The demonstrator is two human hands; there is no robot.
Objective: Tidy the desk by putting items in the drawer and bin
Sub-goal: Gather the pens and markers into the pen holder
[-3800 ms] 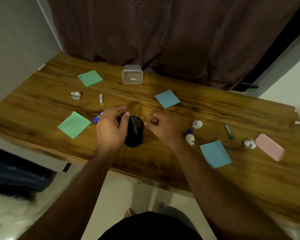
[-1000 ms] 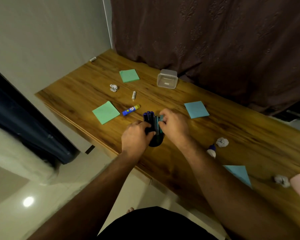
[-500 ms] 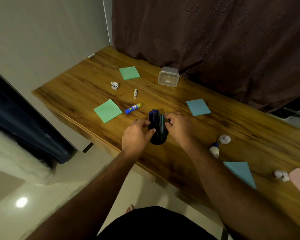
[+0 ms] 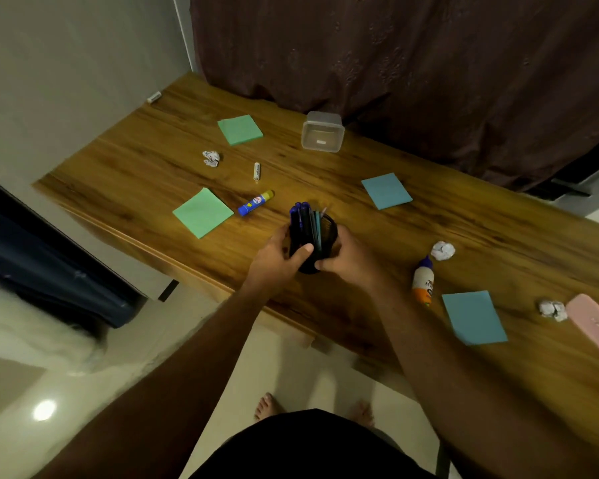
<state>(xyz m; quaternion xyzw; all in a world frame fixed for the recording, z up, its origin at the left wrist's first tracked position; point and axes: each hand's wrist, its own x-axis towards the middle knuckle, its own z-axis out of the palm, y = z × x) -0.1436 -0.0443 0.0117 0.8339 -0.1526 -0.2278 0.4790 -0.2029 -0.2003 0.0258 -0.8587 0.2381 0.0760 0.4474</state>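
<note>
A black mesh pen holder (image 4: pixel 327 227) full of blue and teal pens (image 4: pixel 305 223) stands near the front edge of the wooden desk (image 4: pixel 464 229). My left hand (image 4: pixel 277 261) grips its left side with the thumb across the front. My right hand (image 4: pixel 350 259) holds its right side, fingers curled round the base. On the desk lie a blue glue stick (image 4: pixel 255 202), a small white tube (image 4: pixel 256 171), a glue bottle (image 4: pixel 423 281), three crumpled paper balls (image 4: pixel 211 158) (image 4: pixel 443 250) (image 4: pixel 553 310), green sticky notes (image 4: pixel 203 212) (image 4: pixel 240 129) and blue sticky notes (image 4: pixel 386 190) (image 4: pixel 473 318).
A clear plastic container (image 4: pixel 322 132) stands at the back by the dark curtain (image 4: pixel 412 63). A pink case (image 4: pixel 593 323) lies at the right. A wall (image 4: pixel 66 63) bounds the desk's left end. A dark slot (image 4: pixel 168 290) shows under the desk's front edge.
My view has swung left since the earliest frame. Both hands have closed more firmly round the pen holder, and the pens now stand bunched at its left side.
</note>
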